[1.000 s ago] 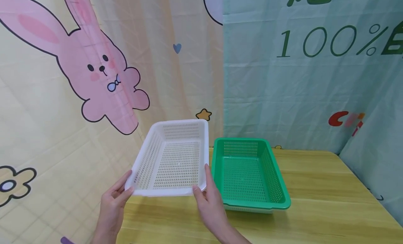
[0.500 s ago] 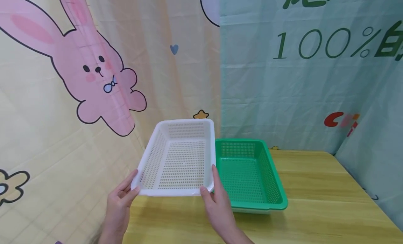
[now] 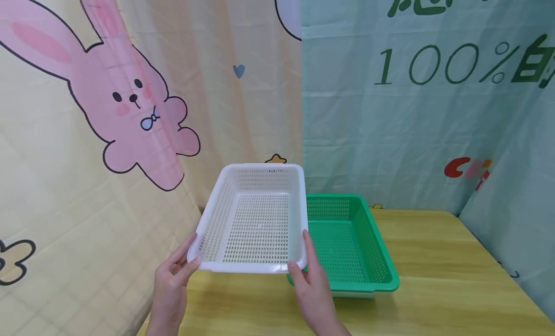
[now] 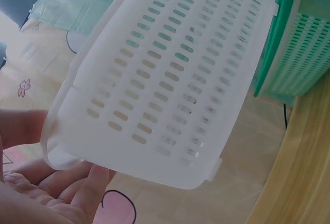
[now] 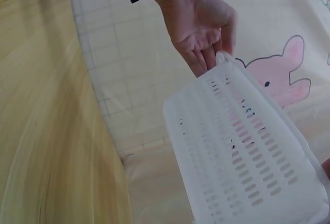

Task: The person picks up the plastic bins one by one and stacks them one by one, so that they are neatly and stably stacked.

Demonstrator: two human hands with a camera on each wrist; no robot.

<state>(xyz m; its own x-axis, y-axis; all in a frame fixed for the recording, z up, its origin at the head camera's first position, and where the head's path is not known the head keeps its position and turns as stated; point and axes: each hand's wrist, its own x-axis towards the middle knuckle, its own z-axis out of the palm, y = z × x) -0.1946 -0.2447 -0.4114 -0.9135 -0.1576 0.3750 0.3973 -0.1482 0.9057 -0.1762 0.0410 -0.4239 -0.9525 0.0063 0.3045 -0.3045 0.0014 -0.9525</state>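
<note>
A white plastic basket (image 3: pixel 260 225) with slotted walls and floor is held up above the table, tilted so its inside faces the head camera. My left hand (image 3: pixel 171 283) pinches its near left corner, thumb on the rim and fingers beneath. At the near right corner my right hand (image 3: pixel 314 290) grips the rim the same way. Nothing lies inside it. Behind and to the right, a green basket (image 3: pixel 347 249) stands on the table, its left part hidden by the white one. The left wrist view shows the white basket's slotted end wall (image 4: pixel 160 79) and the green rim beyond.
The wooden table (image 3: pixel 451 273) reaches to the right and front. Under the green basket's rim a pale basket edge (image 3: pixel 353 294) shows. Printed curtains hang behind and at the sides, with a pink rabbit (image 3: pixel 130 100) on the left one.
Both hands have carried the white basket to the right, and it now overlaps more of the green basket in the head view. The green basket stays on the table.
</note>
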